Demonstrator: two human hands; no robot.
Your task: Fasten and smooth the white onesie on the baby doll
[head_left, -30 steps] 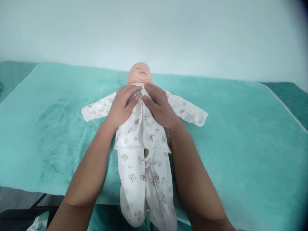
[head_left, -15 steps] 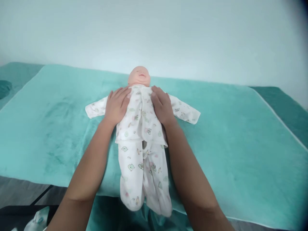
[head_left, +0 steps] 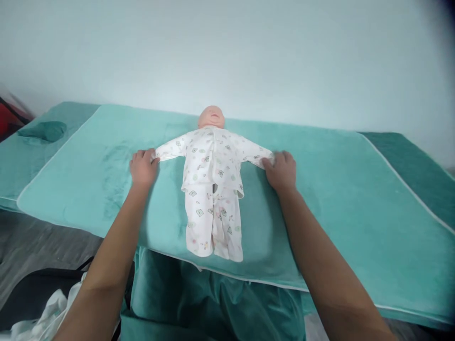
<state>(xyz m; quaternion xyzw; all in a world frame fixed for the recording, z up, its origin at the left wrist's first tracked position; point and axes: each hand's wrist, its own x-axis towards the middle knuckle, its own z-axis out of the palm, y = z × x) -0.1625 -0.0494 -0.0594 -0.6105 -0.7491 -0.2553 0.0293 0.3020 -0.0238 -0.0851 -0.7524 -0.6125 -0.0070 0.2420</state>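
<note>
left hand (head_left: 144,168): jacket front (head_left: 212,156) → sleeve end (head_left: 162,152) | right hand (head_left: 282,171): jacket front → opposite sleeve end (head_left: 259,155)

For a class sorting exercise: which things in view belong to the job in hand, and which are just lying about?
In the job:
- doll
- its printed top and trousers
- left hand and right hand, one at each sleeve
- green-covered table beneath

Lying about:
- white cloth, lower left
- red item, far left, unclear
</note>
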